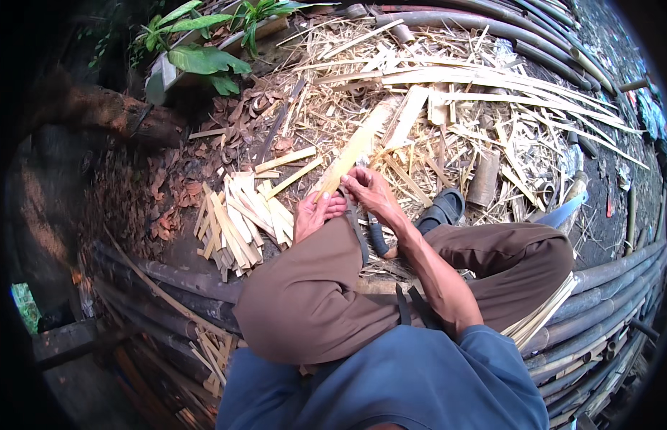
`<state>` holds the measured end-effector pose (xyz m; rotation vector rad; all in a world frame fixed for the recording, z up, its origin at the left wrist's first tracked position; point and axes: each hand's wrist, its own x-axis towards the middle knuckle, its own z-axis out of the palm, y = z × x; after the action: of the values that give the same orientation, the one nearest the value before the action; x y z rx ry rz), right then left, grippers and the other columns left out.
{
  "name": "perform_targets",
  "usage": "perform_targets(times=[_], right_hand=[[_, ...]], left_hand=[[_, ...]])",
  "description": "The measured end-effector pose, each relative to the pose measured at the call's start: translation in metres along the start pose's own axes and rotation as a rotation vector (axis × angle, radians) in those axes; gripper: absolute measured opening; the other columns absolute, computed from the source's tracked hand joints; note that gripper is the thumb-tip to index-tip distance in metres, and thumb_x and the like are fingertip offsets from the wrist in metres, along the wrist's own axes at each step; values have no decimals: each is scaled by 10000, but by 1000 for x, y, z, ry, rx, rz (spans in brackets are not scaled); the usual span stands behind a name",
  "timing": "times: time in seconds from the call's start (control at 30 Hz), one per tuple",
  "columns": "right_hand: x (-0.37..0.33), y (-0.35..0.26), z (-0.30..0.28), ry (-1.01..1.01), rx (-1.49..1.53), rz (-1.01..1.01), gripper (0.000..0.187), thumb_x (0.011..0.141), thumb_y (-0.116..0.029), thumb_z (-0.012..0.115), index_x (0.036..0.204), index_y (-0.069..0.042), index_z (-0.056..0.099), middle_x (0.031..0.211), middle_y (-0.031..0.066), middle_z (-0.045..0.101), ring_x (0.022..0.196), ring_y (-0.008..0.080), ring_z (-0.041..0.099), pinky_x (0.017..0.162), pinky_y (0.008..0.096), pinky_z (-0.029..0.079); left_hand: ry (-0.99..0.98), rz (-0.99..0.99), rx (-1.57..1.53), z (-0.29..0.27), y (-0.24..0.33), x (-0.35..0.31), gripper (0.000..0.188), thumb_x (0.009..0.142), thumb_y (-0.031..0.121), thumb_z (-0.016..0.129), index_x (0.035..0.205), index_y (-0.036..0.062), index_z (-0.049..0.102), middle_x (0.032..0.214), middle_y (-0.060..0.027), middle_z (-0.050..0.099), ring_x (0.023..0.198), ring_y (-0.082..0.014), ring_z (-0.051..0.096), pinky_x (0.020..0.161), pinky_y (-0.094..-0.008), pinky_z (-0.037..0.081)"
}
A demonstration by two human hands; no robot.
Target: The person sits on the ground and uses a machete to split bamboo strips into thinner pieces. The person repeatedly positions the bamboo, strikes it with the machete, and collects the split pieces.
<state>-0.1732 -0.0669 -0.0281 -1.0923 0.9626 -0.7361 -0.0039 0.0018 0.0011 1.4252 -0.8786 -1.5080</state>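
Left hand (pixel 319 213) grasps the near end of a strip (pixel 353 152), thumb on top; the strip slants toward the far edge of the ground (pixel 177 244). Right hand (pixel 371 192) has fingers bent beside that end; their grip cannot be determined. Slats (pixel 237 218) lie piled left of the left hand. Poles (pixel 484 27) line the ground's far right edge.

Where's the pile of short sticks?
In the head view, the pile of short sticks is on the ground left of centre, just to the left of the person's left hand and in front of the bent left leg.
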Motion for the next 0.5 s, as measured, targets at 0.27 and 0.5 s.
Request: perform_targets(times=[0.27,0.5], right_hand=[[-23,-12,-51,390,283,-153,222,987,-277,604,891,-78,581,742,-25,533,592,50,478,513,195,409],[-45,139,-62,208,-837,-22,427,969,-385,567,1009,38,617,761,195,666,661,398,635,632,473,513]], left_hand=[[653,161,-65,-71,-50,-21,341,1039,234,470,1067,-83,591,900,-185,706,778,-208,705,708,-287,574],[1101,84,1034,-179,-107,-43,667,896,159,625,1464,-37,335,1444,-296,410,1346,-413,394,1103,-448,329]])
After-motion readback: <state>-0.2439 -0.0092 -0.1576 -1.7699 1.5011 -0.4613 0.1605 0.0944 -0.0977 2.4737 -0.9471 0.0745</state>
